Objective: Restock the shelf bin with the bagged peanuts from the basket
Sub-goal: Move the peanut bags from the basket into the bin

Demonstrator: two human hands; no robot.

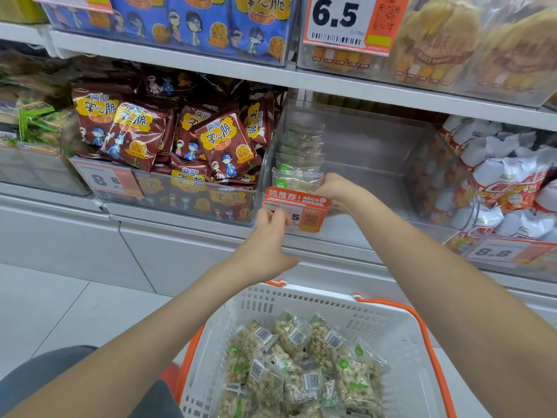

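From the head camera, the clear shelf bin (376, 152) holds a row of peanut bags standing on edge along its left wall. The right hand (334, 188) grips the nearest peanut bag (297, 178) in that row. The left hand (268, 236) touches the orange price tag (297, 208) on the bin's front, fingers curled against it. Nearer, the white basket (391, 327) holds more bagged peanuts (301, 363).

Basket (391, 321) sat on the floor in front of the shelf, peanut bags (301, 363) piled inside. Shelf bin (376, 152) directly behind it, a row of bags (297, 176) standing along its left wall. Snack-packet bin (168, 188) to its left, wrapped-sweets bin (470, 206) to its right.
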